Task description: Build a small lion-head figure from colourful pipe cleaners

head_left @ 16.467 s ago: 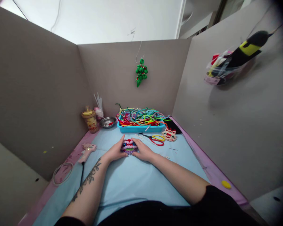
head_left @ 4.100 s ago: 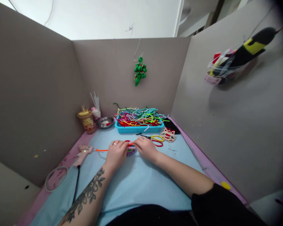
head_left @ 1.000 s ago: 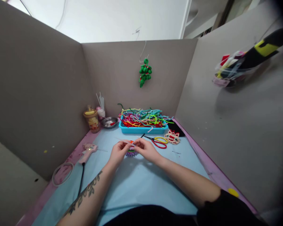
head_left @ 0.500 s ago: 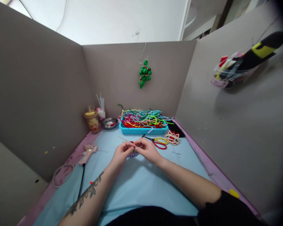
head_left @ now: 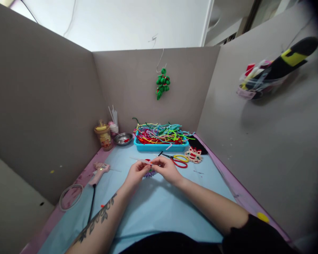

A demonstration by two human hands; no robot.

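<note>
Blue cloth [head_left: 153, 215], fringed purple piece [head_left: 149, 174] on it or just above

Near end: smooth cloth, lightly creased, over a pink-purple tabletop [head_left: 274, 225]. Flat yellow disc [head_left: 263, 217] on the right margin. Small orange bit [head_left: 102, 205] shows beside the left forearm. Pale coiled ring [head_left: 71, 197] at left, then pink plastic glue gun [head_left: 99, 174], black cord.

Left hand [head_left: 136, 173] and right hand [head_left: 165, 169] meet mid-cloth, fingertips pinched on a thin pale strip [head_left: 135, 158] whose free end points up-left. Purple piece sits under the fingertips, between the hands: looped edge, some red showing behind. Can't tell if the fingers grip it too.

Right wall: clear holder [head_left: 270, 83] packed with small items plus a black-and-yellow tool [head_left: 291, 58], tilted.

Beyond hands: scissors [head_left: 178, 160], one red handle loop, one yellow; beside them a cream-and-red fuzzy piece [head_left: 194, 154], face-shaped.

Back row: brown-lidded cup [head_left: 104, 137], contents unclear. Shiny round metal bowl [head_left: 123, 139], red and pale bits inside. Blue plastic tray [head_left: 161, 147], heaped with multicoloured fuzzy stems [head_left: 164, 132], some over the rim. White-pink pot [head_left: 113, 128] holding upright white sticks [head_left: 113, 113].

Back panel: green clustered ornament [head_left: 163, 83] hanging on wire.
</note>
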